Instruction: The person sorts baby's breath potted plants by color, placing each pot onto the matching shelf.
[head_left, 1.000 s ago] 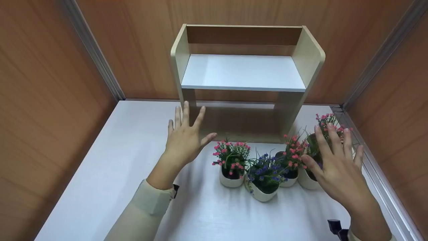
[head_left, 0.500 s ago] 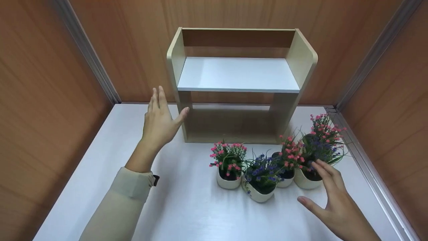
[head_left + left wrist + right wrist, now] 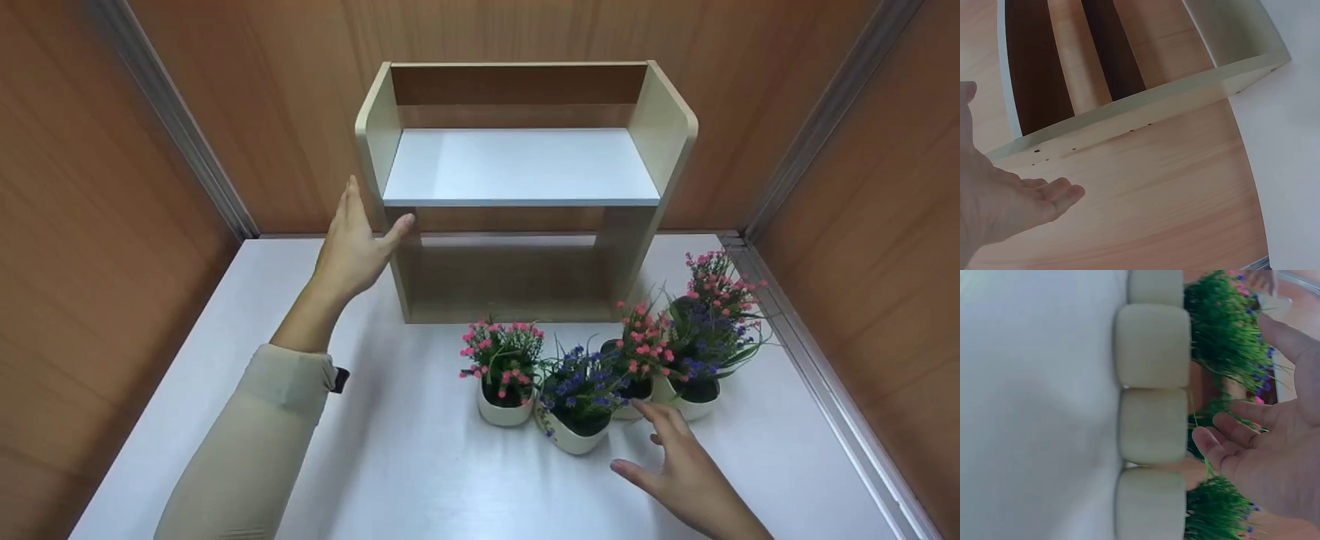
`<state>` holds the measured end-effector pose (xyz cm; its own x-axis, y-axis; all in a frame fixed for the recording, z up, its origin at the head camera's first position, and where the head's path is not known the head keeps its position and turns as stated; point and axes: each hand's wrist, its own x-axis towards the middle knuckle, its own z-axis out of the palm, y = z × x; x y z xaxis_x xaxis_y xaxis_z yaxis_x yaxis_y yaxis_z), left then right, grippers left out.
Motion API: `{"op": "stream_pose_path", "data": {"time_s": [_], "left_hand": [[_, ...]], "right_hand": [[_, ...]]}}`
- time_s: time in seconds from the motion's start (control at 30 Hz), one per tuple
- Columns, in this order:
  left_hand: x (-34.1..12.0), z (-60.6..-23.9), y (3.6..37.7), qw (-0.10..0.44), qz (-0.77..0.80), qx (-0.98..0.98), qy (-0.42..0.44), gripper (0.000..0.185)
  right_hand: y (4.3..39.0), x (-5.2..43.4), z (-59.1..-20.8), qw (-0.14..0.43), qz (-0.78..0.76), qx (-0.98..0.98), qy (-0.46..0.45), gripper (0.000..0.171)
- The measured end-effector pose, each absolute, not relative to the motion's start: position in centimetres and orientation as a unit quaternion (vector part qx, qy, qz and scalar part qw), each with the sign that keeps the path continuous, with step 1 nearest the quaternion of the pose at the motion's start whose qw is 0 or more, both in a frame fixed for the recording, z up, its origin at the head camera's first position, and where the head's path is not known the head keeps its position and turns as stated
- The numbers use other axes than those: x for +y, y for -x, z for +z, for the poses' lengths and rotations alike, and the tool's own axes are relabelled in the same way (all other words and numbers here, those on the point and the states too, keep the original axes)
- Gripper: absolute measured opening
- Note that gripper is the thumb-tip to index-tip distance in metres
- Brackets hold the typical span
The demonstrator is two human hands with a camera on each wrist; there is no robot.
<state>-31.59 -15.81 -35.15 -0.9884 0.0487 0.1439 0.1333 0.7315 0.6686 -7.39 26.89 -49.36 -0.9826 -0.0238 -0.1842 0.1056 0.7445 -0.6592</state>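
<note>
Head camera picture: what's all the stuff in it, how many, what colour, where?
Table: one, white, middle.
Shelf unit: one, cream and white, on the table's back part.
Pots: at least four, off-white, table's right half.
Flowers: many, pink and blue, in the pots.
Leaves: many, green, among the flowers.
Wall panels: three, wood-brown, left, back and right.
Metal strips: at least three, grey, back corners and table's right edge.
Sleeve: one, beige, left arm.
Wrist piece: one, dark, left cuff.
Left hand: one, bare, beside the shelf unit.
Right hand: one, bare, in front of the pots.
</note>
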Motion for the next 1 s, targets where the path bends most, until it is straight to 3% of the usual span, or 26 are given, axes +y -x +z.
{"op": "stream_pose_path", "data": {"time_s": [0.2,0.57,0.77,1.0], "left_hand": [[-16.2,-34.1,33.4,0.077,-0.439,-0.893,0.061,0.119],[-15.0,-34.8,37.1,0.194,-0.517,-0.824,0.125,0.076],[-15.0,-35.6,38.3,0.193,-0.564,-0.792,0.131,0.059],[-15.1,-36.6,38.8,0.156,-0.616,-0.764,0.111,0.057]], "right_hand": [[9.2,25.7,-51.1,0.114,-0.37,0.922,-0.024,0.109],[10.3,24.6,-52.5,0.103,-0.391,0.914,-0.029,0.108],[10.6,23.8,-53.1,0.099,-0.399,0.911,-0.033,0.111],[10.8,23.1,-53.7,0.071,-0.384,0.92,-0.028,0.103]]}}
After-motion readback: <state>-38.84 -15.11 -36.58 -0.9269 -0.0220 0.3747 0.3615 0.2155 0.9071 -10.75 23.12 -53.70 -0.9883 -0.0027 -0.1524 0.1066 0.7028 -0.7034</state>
